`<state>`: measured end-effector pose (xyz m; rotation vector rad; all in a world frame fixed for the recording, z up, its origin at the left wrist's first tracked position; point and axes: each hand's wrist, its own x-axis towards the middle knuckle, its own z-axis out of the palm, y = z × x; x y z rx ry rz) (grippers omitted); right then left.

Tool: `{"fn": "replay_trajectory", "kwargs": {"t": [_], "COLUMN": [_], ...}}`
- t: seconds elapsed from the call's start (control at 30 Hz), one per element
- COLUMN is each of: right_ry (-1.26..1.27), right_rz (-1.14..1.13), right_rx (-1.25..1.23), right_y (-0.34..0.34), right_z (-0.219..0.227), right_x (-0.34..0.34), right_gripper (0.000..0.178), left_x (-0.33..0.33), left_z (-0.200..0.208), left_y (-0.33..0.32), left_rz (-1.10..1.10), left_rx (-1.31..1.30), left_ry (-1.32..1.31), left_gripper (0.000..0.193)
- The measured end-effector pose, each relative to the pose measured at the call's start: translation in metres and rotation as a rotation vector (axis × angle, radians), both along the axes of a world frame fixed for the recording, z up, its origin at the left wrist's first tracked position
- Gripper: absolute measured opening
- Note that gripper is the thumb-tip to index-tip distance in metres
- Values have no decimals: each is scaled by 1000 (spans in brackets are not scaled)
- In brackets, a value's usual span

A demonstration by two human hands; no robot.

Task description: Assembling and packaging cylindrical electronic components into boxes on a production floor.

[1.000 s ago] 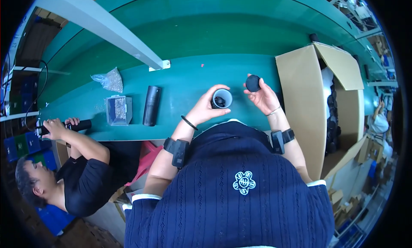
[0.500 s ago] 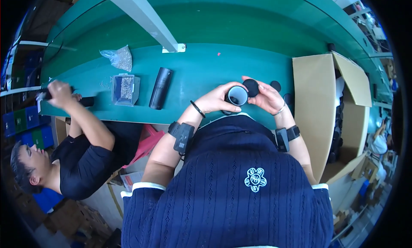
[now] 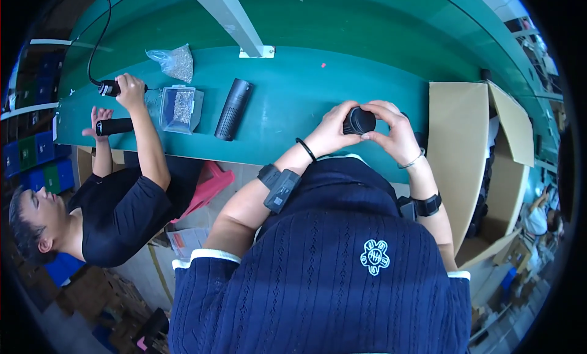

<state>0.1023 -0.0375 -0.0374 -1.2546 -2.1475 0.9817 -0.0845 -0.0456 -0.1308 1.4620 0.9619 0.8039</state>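
A short black cylinder with a round black cap [image 3: 358, 120] is clasped between both my hands, just above the near edge of the green bench [image 3: 287, 91]. My left hand [image 3: 331, 130] wraps the cylinder from the left. My right hand [image 3: 394, 129] presses on the cap from the right, fingers curled over its top. Most of the cylinder body is hidden by my fingers. Both wrists carry black bands.
An open cardboard box [image 3: 471, 164] of black parts stands at my right. A long black tube [image 3: 233, 108] lies on the bench to the left, beside a clear tray of small screws [image 3: 180, 108] and a plastic bag [image 3: 174, 61]. A co-worker [image 3: 116, 201] at left handles black parts.
The cap, held apart in my right hand a second ago, now sits on the cylinder with both hands closed around it. The co-worker's arm has moved along the bench.
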Motion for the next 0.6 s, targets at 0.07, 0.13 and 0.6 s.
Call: {"fn": "replay_trajectory", "kwargs": {"t": [0.07, 0.13, 0.6], "right_ry": [18, 32, 1], "right_rz": [-20, -36, 31], "right_rx": [-31, -63, 40], "right_y": [-1, -3, -6], "right_z": [0, -2, -11], "right_x": [0, 0, 7], "right_gripper": [60, 60, 53], "left_x": [2, 3, -1], "left_z": [4, 11, 4], "left_y": [0, -3, -3], "left_rz": [-10, 2, -107], "left_rx": [1, 65, 130], "left_ry": [1, 27, 94], "left_gripper": [75, 77, 65]}}
